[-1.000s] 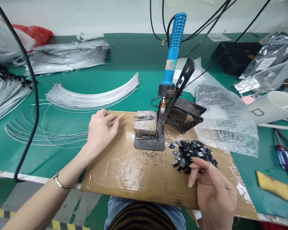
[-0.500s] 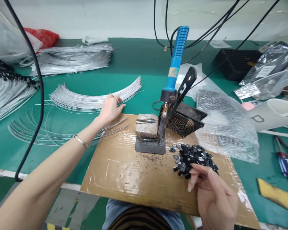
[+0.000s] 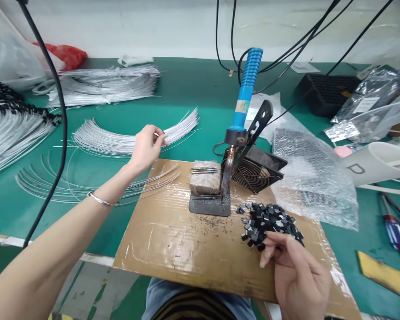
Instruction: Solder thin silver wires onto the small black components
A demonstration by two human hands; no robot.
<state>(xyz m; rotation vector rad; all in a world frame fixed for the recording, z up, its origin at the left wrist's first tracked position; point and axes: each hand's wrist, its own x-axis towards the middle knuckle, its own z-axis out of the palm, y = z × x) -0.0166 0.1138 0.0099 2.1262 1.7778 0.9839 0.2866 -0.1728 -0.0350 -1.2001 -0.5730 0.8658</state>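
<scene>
My left hand is over the curved bundle of thin white wires, its thumb and forefinger pinched at the right part of the bundle. Its fingers partly hide the wire they grip. Beside a heap of small black connector-like pieces is my right hand, its fingers curled and drawn together. Whatever lies between those fingertips is hidden. A soldering iron with a blue handle stands tip down on a metal stand, next to a wrapped block with metal strips on it.
Cardboard covers the front of the green table. Looser wires lie left of it. A small fan and bubble wrap are behind the black pieces. A black cable hangs at the left; a yellow sponge lies right.
My left hand has drawn slightly left and its thumb and forefinger have closed at the wires. My right hand stays by the black pieces. The view has shifted slightly.
</scene>
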